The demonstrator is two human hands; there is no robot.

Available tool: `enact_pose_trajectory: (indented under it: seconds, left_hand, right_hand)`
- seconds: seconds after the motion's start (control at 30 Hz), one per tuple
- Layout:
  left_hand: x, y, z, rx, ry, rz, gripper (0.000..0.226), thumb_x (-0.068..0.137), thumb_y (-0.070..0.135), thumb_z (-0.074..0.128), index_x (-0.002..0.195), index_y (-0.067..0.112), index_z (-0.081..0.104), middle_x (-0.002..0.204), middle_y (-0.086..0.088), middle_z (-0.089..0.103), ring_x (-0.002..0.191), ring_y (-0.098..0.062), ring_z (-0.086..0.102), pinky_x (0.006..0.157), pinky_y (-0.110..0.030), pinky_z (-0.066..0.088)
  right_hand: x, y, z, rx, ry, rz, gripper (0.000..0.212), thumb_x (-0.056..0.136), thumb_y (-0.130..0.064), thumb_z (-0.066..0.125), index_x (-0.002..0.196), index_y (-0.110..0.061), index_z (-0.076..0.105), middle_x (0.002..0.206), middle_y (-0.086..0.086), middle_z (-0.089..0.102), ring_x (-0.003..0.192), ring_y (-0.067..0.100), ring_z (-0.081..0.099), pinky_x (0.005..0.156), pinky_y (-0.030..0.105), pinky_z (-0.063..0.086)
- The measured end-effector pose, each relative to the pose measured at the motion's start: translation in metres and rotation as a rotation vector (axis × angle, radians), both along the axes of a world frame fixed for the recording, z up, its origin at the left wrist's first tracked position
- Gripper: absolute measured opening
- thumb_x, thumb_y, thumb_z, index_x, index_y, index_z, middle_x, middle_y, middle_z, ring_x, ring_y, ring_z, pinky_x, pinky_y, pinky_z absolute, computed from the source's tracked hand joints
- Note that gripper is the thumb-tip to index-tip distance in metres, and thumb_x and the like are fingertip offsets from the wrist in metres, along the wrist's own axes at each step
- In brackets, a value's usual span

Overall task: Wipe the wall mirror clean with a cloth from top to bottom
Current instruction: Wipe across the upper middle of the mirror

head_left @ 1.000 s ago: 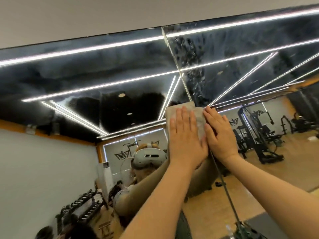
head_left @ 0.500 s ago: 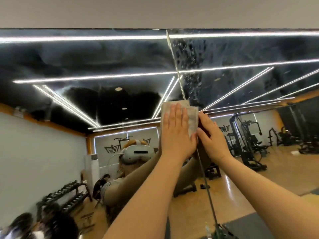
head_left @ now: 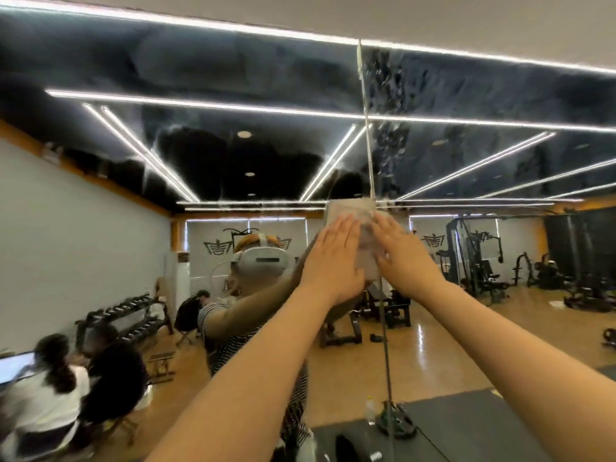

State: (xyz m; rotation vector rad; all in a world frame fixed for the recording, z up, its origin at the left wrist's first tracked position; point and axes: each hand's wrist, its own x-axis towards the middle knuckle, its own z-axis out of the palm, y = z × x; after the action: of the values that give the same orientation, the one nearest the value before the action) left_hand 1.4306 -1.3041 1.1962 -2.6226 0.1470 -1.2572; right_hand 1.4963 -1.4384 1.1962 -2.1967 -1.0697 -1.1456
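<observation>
The wall mirror [head_left: 200,155] fills the view, with a vertical seam between two panes running down its middle. Wet smears and droplets cover the glass just right of that seam, high up. A pale grey cloth [head_left: 350,211] lies flat on the glass over the seam. My left hand [head_left: 333,261] presses on the cloth's left part with straight fingers. My right hand [head_left: 405,258] presses flat on its right part. Most of the cloth is hidden under the two hands.
The mirror's top edge meets a plain beige wall [head_left: 433,18]. A dark mat [head_left: 466,428] lies on the floor at the bottom right, with a small bottle [head_left: 370,411] at the mirror's foot. Reflections show a gym with seated people at the left.
Both hands and the cloth have slid down the glass along the seam. The view has tilted down, showing more of the reflected floor and people.
</observation>
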Motion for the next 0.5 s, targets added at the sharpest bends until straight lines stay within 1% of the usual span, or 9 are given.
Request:
enact_pose_trajectory:
  seconds: [0.07,0.13,0.2,0.23,0.27,0.3,0.37,0.43,0.5]
  left_hand:
    - [-0.013,0.020,-0.012,0.047,-0.043,0.023,0.071,0.098,0.029,0.040,0.155,0.012,0.001,0.163,-0.007,-0.005,0.149,-0.018,-0.009,0.115,-0.032,-0.015]
    - [-0.027,0.047,-0.024,0.103,-0.107,0.059,0.065,0.097,0.030,0.035,0.155,0.010,0.012,0.163,-0.009,0.006,0.150,-0.021,-0.001,0.115,-0.036,-0.014]
    - [-0.046,0.077,-0.034,0.149,-0.183,0.127,0.065,0.089,0.032,0.034,0.150,0.008,0.030,0.158,-0.013,0.025,0.147,-0.024,0.015,0.116,-0.046,0.001]
    - [-0.055,0.092,-0.038,0.156,-0.227,0.153,0.066,0.086,0.032,0.034,0.147,0.007,0.035,0.154,-0.015,0.032,0.145,-0.025,0.021,0.117,-0.048,0.007]
    - [-0.065,0.107,-0.043,0.143,-0.255,0.167,0.066,0.084,0.032,0.035,0.145,0.006,0.036,0.153,-0.016,0.035,0.143,-0.026,0.023,0.120,-0.046,0.008]
    - [-0.075,0.122,-0.049,0.123,-0.281,0.178,0.066,0.084,0.031,0.036,0.144,0.005,0.036,0.152,-0.017,0.035,0.142,-0.027,0.021,0.122,-0.041,0.003]
    - [-0.097,0.150,-0.061,0.088,-0.326,0.222,0.068,0.083,0.030,0.035,0.146,0.004,0.032,0.154,-0.016,0.030,0.142,-0.027,0.017,0.119,-0.035,-0.005]
    - [-0.113,0.175,-0.073,0.074,-0.331,0.290,0.071,0.083,0.032,0.035,0.148,0.004,0.026,0.155,-0.016,0.026,0.143,-0.028,0.015,0.120,-0.038,-0.003]
    - [-0.121,0.197,-0.081,0.023,-0.316,0.368,0.074,0.084,0.036,0.034,0.150,0.004,0.021,0.156,-0.018,0.021,0.144,-0.030,0.012,0.120,-0.047,0.007]
  right_hand:
    - [-0.010,0.014,-0.004,-0.168,0.075,-0.084,0.063,0.102,-0.025,0.039,0.155,-0.017,0.007,0.163,0.002,-0.004,0.150,0.020,-0.004,0.120,0.052,0.007]
    - [-0.019,0.025,-0.006,-0.161,0.032,-0.210,0.062,0.104,-0.032,0.033,0.155,-0.014,0.003,0.163,0.005,-0.010,0.149,0.022,-0.011,0.119,0.053,-0.003]
    - [-0.022,0.032,-0.009,-0.121,-0.025,-0.294,0.064,0.104,-0.034,0.030,0.155,-0.012,-0.001,0.162,0.006,-0.013,0.148,0.023,-0.015,0.116,0.050,-0.011]
    - [-0.024,0.034,-0.010,-0.114,-0.048,-0.304,0.064,0.104,-0.035,0.029,0.155,-0.012,-0.004,0.162,0.006,-0.014,0.148,0.023,-0.016,0.114,0.048,-0.014]
    - [-0.023,0.037,-0.011,-0.116,-0.064,-0.294,0.064,0.104,-0.035,0.029,0.155,-0.013,-0.005,0.162,0.006,-0.014,0.148,0.023,-0.016,0.113,0.046,-0.015]
    - [-0.023,0.040,-0.011,-0.116,-0.071,-0.273,0.065,0.104,-0.035,0.029,0.154,-0.012,-0.005,0.162,0.006,-0.015,0.148,0.023,-0.016,0.112,0.043,-0.016]
    - [-0.019,0.046,-0.011,-0.084,-0.071,-0.205,0.066,0.104,-0.035,0.031,0.154,-0.011,-0.006,0.161,0.008,-0.015,0.148,0.024,-0.015,0.112,0.038,-0.015]
    - [-0.014,0.052,-0.009,-0.025,-0.061,-0.147,0.067,0.104,-0.036,0.030,0.153,-0.012,-0.009,0.161,0.008,-0.014,0.146,0.020,-0.016,0.112,0.033,-0.016]
    - [-0.013,0.065,-0.007,0.032,-0.058,-0.136,0.067,0.104,-0.040,0.027,0.152,-0.013,-0.011,0.161,0.008,-0.015,0.143,0.016,-0.020,0.111,0.032,-0.018]
